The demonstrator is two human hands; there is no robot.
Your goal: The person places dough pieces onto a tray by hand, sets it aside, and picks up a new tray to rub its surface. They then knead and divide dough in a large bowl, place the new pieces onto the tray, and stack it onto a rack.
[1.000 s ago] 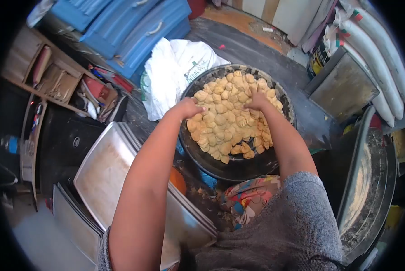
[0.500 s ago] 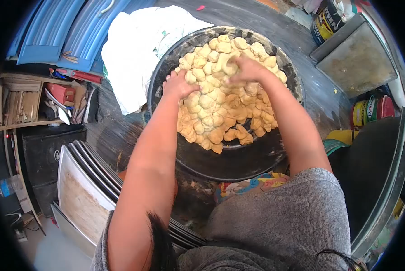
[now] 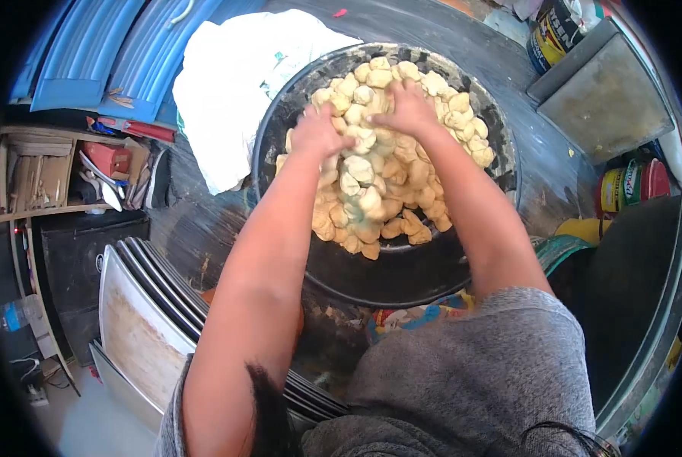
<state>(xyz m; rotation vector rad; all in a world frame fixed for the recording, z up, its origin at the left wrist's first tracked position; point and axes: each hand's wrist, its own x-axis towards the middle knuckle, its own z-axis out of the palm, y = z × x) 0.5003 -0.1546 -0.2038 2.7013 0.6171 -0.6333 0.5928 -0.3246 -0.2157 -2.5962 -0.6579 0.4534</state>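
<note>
A round black basin [image 3: 387, 278] holds a heap of pale, dough-like lumps [image 3: 361, 169], yellowish at the top and more orange lower down. On the left part of the heap rests my left hand [image 3: 320, 134], fingers spread over the lumps. My right hand [image 3: 408, 109] lies on the upper middle of the heap with its fingers apart. Between the hands some lumps look blurred. Neither hand shows a lump gripped in it, though the undersides of the fingers are hidden.
A white sack [image 3: 223, 91] lies left of the basin, near blue plastic pieces [image 3: 86, 65]. Stacked trays [image 3: 139, 320] stand at lower left, below a wooden shelf [image 3: 48, 206]. At right are a metal tin [image 3: 611, 99], paint buckets [image 3: 632, 185] and a black container [image 3: 634, 266].
My right hand has come slightly down onto the heap, and my left hand has shifted right. Lumps between them have moved, and gaps in the heap have changed.
</note>
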